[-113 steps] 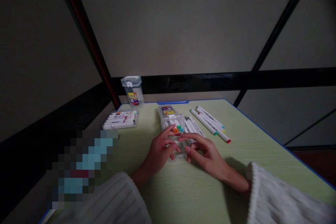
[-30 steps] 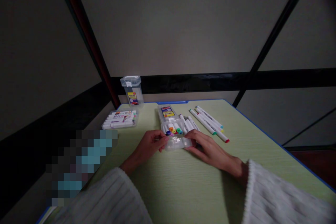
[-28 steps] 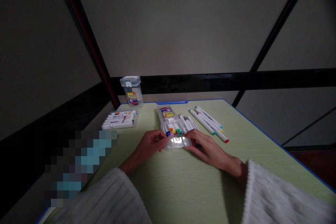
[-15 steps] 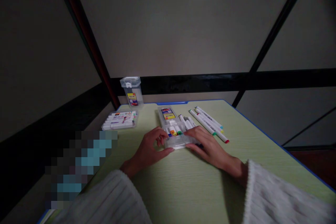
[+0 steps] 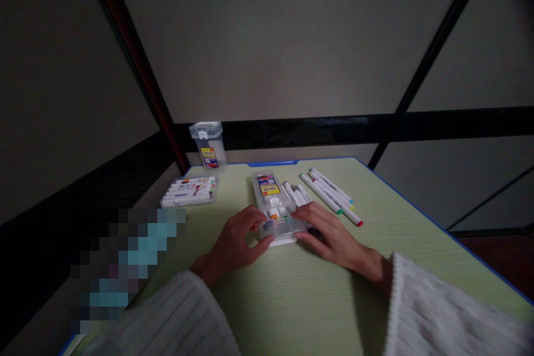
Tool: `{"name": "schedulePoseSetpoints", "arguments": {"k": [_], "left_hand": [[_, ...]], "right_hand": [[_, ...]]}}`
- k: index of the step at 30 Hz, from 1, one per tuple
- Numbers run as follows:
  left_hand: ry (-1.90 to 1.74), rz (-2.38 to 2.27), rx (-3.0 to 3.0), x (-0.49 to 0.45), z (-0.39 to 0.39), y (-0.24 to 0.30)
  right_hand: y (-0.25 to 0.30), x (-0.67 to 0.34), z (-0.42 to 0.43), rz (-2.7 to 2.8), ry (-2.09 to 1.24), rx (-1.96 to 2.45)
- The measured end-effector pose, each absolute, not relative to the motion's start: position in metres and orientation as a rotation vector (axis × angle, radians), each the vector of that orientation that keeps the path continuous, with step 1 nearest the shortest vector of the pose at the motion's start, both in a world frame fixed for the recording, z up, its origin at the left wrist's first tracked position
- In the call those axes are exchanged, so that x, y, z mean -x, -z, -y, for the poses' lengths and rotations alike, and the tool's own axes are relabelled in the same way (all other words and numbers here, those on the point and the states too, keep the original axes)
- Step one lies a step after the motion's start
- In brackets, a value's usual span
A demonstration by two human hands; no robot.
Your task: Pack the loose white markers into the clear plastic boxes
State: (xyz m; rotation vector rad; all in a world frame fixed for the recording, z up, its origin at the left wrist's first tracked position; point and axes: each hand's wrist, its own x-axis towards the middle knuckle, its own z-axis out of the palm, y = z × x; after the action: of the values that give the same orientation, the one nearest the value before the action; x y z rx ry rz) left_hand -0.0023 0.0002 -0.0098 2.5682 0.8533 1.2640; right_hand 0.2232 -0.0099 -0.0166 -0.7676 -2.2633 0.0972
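Note:
A clear plastic marker case (image 5: 257,198) lies on the table in front of me, a yellow-and-blue label on its face. Its hinged lid (image 5: 286,228) tilts over the near end, where an orange marker cap (image 5: 273,214) shows. Thumb and fingers of my left hand (image 5: 236,240) grip the lid's left side. On its right side, my right hand (image 5: 331,233) grips it the same way. Just beyond my right fingers, several loose white markers (image 5: 298,194) lie beside the case; some of their ends are hidden.
Further right lie several more white markers (image 5: 329,194) with coloured ends. At the left are a flat clear case of markers (image 5: 189,191) and an upright clear box (image 5: 209,150) with its lid on. The green table (image 5: 317,300) has a blue edge; a wall stands behind it.
The case lid has swung further over the marker ends, hiding more of the coloured caps. Both hands keep their hold and have barely shifted.

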Motion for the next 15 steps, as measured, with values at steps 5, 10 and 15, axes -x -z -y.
{"name": "schedulePoseSetpoints", "arguments": {"k": [5,10,15], "left_hand": [[-1.324,-0.799,-2.678,0.0034,0.0034,0.0115],[-1.365,-0.755,-2.776,0.0047,0.0038,0.0151],[-1.319,-0.815,-2.794,0.0050,0.0034,0.0115]], "right_hand": [[0.0169,-0.2238,0.0115,2.270,-0.131,0.703],[0.0157,-0.2236,0.0120,2.307,-0.100,0.658],[0.0151,-0.2230,0.0118,2.274,-0.097,0.698]]}}
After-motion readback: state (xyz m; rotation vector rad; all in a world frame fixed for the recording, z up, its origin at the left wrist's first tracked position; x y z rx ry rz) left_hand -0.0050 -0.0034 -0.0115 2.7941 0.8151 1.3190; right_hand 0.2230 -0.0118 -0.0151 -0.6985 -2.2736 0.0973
